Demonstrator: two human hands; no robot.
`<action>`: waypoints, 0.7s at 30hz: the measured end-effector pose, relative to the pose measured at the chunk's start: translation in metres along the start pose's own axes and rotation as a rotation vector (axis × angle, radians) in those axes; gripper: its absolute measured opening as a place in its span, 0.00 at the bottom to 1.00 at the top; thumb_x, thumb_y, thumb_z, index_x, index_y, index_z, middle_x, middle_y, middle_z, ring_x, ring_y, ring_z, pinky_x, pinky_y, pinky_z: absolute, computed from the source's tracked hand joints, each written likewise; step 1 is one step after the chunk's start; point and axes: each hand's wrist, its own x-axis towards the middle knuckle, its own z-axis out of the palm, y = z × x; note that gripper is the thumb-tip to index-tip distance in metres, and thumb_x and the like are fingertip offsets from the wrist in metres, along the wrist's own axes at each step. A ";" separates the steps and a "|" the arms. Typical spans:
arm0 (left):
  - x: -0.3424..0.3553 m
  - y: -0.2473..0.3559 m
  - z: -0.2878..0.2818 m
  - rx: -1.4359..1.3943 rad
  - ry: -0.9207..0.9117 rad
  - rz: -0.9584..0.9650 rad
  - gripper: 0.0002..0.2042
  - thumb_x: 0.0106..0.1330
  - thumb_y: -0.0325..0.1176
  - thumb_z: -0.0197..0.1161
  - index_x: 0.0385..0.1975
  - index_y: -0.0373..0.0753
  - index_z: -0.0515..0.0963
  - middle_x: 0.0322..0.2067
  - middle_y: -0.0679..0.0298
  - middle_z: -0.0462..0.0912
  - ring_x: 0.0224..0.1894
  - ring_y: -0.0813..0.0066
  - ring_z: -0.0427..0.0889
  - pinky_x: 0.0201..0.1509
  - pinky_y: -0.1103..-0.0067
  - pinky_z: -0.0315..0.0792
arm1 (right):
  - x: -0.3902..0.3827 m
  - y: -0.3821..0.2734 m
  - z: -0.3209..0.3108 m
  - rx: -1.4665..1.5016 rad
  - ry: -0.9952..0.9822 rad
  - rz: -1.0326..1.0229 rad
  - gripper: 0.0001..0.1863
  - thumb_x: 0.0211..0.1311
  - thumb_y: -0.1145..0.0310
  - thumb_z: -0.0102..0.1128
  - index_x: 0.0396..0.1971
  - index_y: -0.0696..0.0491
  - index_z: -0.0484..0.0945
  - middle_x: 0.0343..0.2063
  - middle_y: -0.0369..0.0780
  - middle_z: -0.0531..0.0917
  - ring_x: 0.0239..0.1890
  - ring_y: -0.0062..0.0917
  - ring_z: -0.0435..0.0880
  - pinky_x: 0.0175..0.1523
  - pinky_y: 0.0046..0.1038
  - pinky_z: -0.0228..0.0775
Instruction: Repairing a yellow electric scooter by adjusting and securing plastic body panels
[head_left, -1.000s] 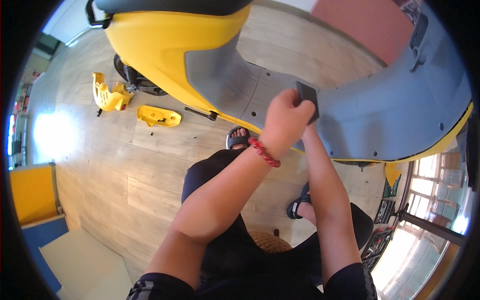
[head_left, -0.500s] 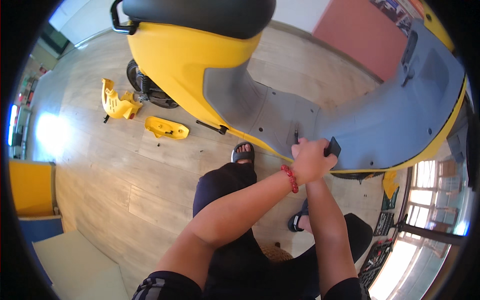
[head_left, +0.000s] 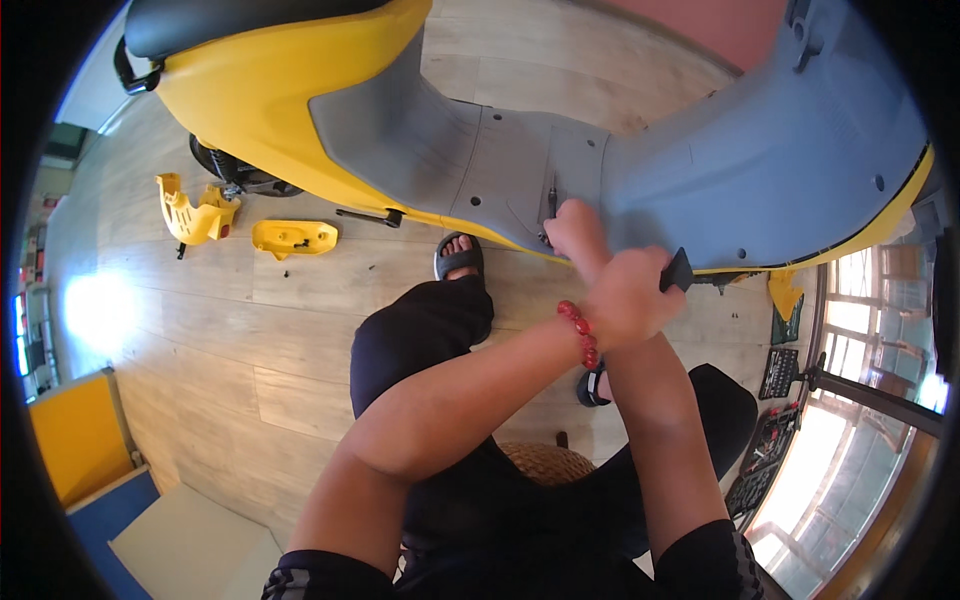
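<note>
A slim dark pen-shaped tool sits over the grey plastic footboard of a yellow-bodied scooter, towards the edge nearest the person. The right hand is right at the tool, its fingers curled beside the lower end; whether that grip is closed on it I cannot tell. The left hand crosses above the right forearm, its grip closed on a flat black rectangular piece that sticks out to the right of the fingers. A red beaded bracelet circles the left wrist.

Beyond the hands, the footboard curves up at the right into a blue-grey plastic front panel; at the upper left the yellow body carries a black seat. On the pale wood-plank floor lie a slotted yellow plastic cover and, just beside it, a shallow oval yellow plastic cover holding small dark bits — both near the rear wheel. Dark tool trays lie to the right.
</note>
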 end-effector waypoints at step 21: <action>0.008 0.012 0.010 -0.063 -0.070 -0.067 0.11 0.50 0.31 0.56 0.23 0.27 0.74 0.22 0.43 0.76 0.30 0.46 0.77 0.38 0.64 0.70 | 0.026 0.011 -0.002 0.022 -0.051 0.017 0.10 0.55 0.65 0.63 0.28 0.57 0.78 0.20 0.42 0.80 0.15 0.22 0.78 0.18 0.27 0.70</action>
